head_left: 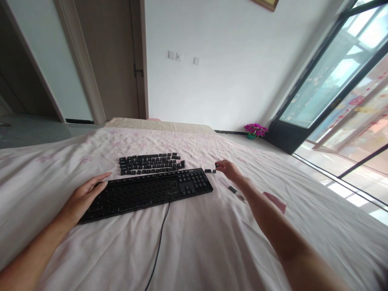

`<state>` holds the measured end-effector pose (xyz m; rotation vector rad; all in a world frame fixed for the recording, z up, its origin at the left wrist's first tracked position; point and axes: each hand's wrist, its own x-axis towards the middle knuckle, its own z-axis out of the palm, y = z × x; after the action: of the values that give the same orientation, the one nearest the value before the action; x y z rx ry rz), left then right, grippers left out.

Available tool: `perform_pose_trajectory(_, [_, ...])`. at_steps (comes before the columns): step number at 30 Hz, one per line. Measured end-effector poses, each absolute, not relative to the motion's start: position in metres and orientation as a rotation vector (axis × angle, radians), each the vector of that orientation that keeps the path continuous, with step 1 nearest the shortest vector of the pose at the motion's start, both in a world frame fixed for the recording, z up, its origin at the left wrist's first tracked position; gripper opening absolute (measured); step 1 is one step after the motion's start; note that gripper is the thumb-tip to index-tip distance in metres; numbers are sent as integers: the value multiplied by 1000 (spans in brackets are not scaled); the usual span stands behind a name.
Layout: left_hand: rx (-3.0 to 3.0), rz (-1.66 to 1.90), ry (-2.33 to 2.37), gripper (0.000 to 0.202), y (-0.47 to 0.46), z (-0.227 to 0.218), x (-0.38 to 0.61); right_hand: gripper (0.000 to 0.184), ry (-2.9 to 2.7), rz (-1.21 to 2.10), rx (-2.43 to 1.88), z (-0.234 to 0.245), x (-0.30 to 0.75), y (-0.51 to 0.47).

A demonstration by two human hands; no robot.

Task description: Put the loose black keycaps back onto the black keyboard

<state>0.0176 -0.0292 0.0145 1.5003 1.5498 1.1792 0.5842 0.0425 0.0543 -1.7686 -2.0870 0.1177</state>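
Floral sheet (197, 250): lay wrinkled underneath.
Corded keyboard (145, 191): rested slantwise.
Loose keycaps (148, 156): sat beyond it, two off its right end.
Wire keycap puller (233, 189): lay rightward.
Pink object (276, 202): lay farther right.

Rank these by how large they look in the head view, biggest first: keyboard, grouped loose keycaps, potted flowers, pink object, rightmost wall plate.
1. Keyboard
2. Grouped loose keycaps
3. Potted flowers and pink object: too alike to rank
4. Rightmost wall plate

A home, by its flowered sheet (197, 242) (and potted magenta flowers (256, 129)).
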Motion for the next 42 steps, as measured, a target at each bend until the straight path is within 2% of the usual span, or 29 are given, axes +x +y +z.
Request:
perform_pose_trajectory(6, [1456, 1127, 1558, 63, -29, 15, 18, 28, -2216, 316, -1462, 65, 550, -14])
perform_pose_trajectory(12, [1440, 1111, 1538, 66, -30, 16, 17, 25, -2398, 129, -1467, 76, 523, -50])
perform_pose_trajectory(21, [1458, 1105, 1517, 68, -30, 14, 16, 24, -2483, -60, -1550, 68, 518, -48])
perform_pose_trajectory(33, [1466, 1073, 1534, 68, -30, 14, 15, 20, -2505, -54, -1550, 66, 519, -46])
perform_pose_trajectory(38, [1500, 1098, 1548, 64, -30, 15, 16, 28, -2491, -95, -1546, 59, 516, -57])
perform_pose_trajectory(42, [1543, 1105, 1567, 62, -31, 18, 18, 36, -2459, -274, -1634, 49, 510, -69])
